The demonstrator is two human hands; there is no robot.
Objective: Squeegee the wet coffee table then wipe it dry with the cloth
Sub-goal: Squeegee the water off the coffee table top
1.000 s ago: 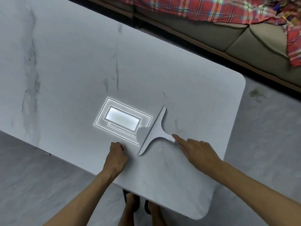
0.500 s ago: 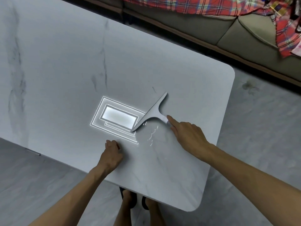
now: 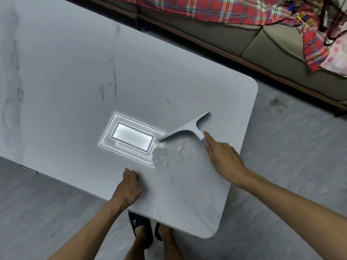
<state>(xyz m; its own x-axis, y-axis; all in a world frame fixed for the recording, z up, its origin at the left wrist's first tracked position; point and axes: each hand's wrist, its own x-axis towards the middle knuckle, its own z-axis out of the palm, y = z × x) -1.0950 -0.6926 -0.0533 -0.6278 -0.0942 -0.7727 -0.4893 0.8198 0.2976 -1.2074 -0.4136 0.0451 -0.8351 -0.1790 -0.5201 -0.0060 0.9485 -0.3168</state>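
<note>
A grey T-shaped squeegee (image 3: 187, 127) rests blade-down on the white marble coffee table (image 3: 75, 81), right of the middle. My right hand (image 3: 222, 153) grips its handle from the near side, index finger stretched along it. Water droplets (image 3: 169, 154) glisten on the tabletop just behind the blade, toward me. My left hand (image 3: 129, 186) is curled into a loose fist and presses on the table near its front edge, holding nothing. No cloth is in view.
A bright ceiling-light reflection (image 3: 131, 137) shines on the tabletop left of the squeegee. A sofa (image 3: 281, 40) with a red plaid blanket (image 3: 206, 8) runs along the far side. My feet in dark slippers (image 3: 142, 228) stand at the table's near edge on grey floor.
My right hand has pushed the squeegee away from me and turned its blade more crosswise, baring a patch of droplets behind it. My left hand has stayed in place.
</note>
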